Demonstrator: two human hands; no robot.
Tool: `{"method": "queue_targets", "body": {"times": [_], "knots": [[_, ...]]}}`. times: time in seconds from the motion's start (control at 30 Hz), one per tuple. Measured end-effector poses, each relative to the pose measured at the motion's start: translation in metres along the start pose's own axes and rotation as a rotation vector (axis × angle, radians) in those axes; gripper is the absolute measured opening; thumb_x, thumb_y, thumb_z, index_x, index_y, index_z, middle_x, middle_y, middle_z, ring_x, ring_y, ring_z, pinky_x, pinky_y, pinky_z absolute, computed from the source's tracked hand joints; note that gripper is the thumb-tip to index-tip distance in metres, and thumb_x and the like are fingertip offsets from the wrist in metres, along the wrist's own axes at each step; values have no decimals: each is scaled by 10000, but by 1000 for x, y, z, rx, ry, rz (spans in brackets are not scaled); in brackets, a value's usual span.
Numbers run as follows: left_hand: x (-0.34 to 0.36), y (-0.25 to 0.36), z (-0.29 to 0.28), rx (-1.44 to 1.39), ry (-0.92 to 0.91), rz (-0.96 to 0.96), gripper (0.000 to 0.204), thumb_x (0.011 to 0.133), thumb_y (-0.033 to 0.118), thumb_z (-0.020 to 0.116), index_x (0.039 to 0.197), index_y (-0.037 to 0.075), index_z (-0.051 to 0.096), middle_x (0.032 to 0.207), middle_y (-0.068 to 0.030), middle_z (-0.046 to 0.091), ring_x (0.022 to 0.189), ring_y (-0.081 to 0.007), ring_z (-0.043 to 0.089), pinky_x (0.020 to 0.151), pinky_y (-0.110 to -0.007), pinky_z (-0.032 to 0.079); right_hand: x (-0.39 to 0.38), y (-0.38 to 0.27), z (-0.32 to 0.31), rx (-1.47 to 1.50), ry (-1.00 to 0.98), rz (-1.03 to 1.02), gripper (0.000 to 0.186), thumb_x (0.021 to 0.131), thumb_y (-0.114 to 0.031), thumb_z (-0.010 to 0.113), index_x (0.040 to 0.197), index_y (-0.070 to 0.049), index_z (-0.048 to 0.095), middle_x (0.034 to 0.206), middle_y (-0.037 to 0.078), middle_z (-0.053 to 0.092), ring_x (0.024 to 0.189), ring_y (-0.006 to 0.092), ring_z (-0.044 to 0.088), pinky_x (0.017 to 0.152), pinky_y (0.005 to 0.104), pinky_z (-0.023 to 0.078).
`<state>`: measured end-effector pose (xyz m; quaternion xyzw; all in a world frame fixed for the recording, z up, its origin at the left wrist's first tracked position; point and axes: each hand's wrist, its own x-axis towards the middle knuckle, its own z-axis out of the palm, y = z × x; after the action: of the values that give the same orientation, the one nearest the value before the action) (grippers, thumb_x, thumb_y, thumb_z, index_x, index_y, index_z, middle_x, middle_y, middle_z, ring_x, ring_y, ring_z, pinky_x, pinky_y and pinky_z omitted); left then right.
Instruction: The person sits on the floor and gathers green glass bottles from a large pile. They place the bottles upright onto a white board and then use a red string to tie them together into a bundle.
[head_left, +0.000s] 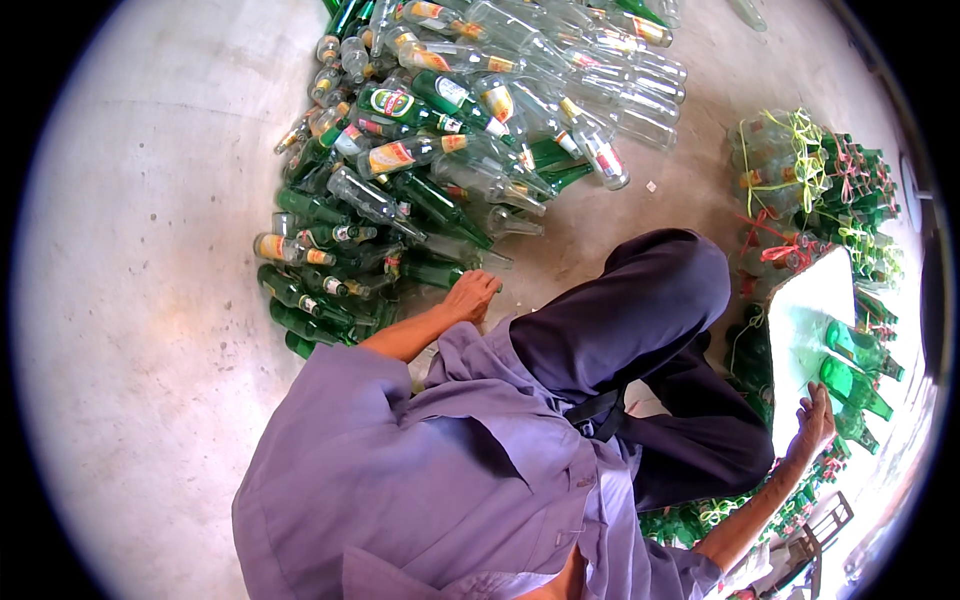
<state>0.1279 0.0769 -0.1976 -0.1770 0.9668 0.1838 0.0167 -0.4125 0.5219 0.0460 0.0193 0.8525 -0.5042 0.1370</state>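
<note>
My left hand (472, 294) reaches to the near edge of a big heap of glass bottles. Its fingers curl over the neck end of a green bottle (432, 270) lying there; the fingertips are partly hidden. On my right, several green bottles (850, 385) sit in a row on a white board (803, 315), their necks pointing outward to the right in this view. My right hand (815, 425) is beside the bases of those bottles. Its fingers are bent and a little apart, with nothing seen between them.
Clear bottles (640, 95) and labelled green bottles (395, 105) lie piled on the concrete floor (150, 250). Bundles of bottles tied with yellow and red string (790, 165) stand at the right, around the board. My bent legs (630, 290) lie between heap and board.
</note>
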Motion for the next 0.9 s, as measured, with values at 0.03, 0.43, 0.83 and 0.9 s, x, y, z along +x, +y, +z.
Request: {"method": "queue_targets", "body": {"times": [0.03, 0.43, 0.83, 0.9], "knots": [[0, -4, 3, 20, -37, 12, 333, 746, 87, 608, 1079, 81, 595, 988, -117, 634, 970, -303, 587, 785, -423, 430, -4, -5, 8, -41, -32, -22, 487, 964, -320, 647, 1282, 46, 599, 1143, 120, 701, 743, 67, 568, 597, 169, 430], [2, -26, 4, 29, -294, 26, 146, 782, 119, 578, 918, 70, 562, 874, -138, 604, 878, -333, 583, 743, -454, 412, -14, -10, 34, -157, -287, 26, 400, 970, -263, 642, 1235, 36, 628, 1060, 135, 716, 727, 91, 638, 582, 202, 495], [15, 8, -26, -72, -202, 64, 114, 804, 120, 548, 897, 56, 532, 847, -151, 591, 856, -361, 582, 737, -467, 409, -20, -14, 35, -141, -307, -18, 434, 974, -275, 635, 1249, 60, 606, 1086, 147, 706, 768, 110, 652, 606, 216, 519], [23, 19, -42, -74, -215, 54, 117, 811, 133, 556, 889, 48, 544, 835, -157, 610, 849, -369, 598, 714, -479, 422, -22, -13, 33, -129, -294, -26, 431, 976, -270, 632, 1251, 61, 605, 1081, 145, 706, 772, 110, 652, 607, 217, 517]]}}
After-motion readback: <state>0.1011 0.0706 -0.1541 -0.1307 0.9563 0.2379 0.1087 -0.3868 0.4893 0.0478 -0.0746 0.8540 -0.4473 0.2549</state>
